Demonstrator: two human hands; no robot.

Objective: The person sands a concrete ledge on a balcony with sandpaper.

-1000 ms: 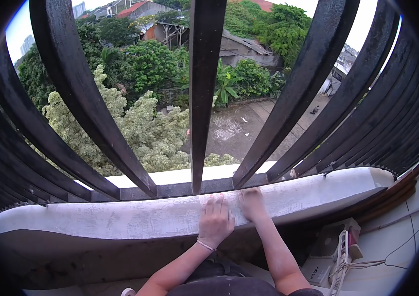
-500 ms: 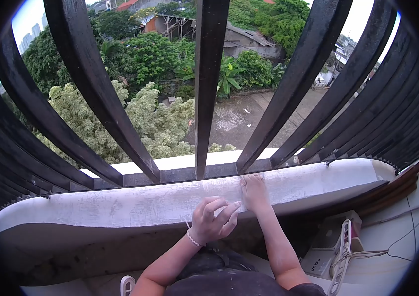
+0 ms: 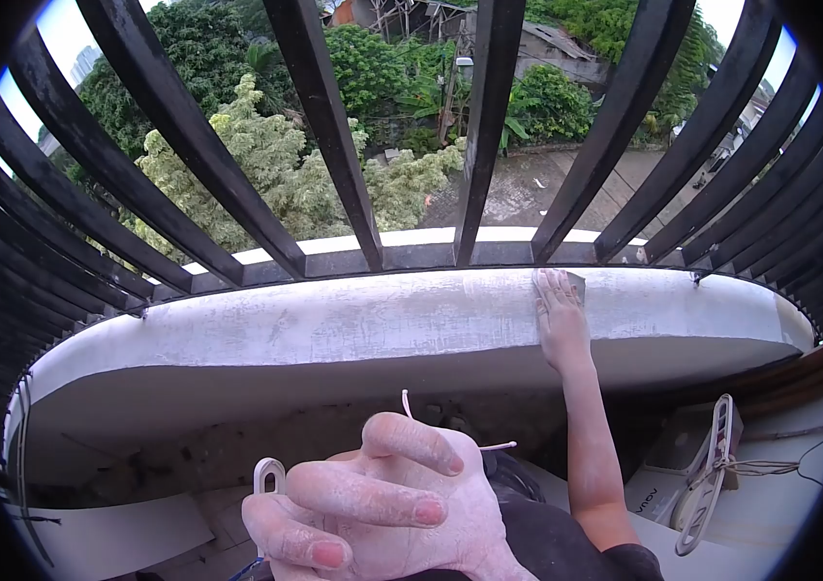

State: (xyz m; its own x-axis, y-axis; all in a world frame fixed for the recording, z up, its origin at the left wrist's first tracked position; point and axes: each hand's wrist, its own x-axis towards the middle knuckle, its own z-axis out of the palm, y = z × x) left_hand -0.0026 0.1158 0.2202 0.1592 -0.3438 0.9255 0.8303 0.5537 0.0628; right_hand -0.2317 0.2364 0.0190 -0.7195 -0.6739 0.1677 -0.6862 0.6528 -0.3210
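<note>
My right hand [image 3: 560, 315] lies on top of the white ledge [image 3: 353, 315], close to the foot of the railing. Its fingers press on a small grey sheet that looks like sandpaper [image 3: 576, 284], of which one corner pokes out. White dust coats this hand. Large and near the camera, my left hand [image 3: 382, 504] is raised with loosely bent fingers held apart, nothing in them. Its fingers are dusty too. Light cord ends stick out behind it, and a bracelet at that wrist is hidden now. The ledge surface looks streaky and scuffed.
Dark metal railing bars [image 3: 481, 136] rise from the ledge's outer side, with trees and a yard far below. On the floor to the right are a box [image 3: 668, 474] and a white slotted plastic piece [image 3: 707, 474] tied with cord. A white panel [image 3: 111, 533] lies lower left.
My left hand has come up from beside the right hand to close before the camera. The view has shifted; my right hand stays on the ledge, and the grey sheet's corner now shows.
</note>
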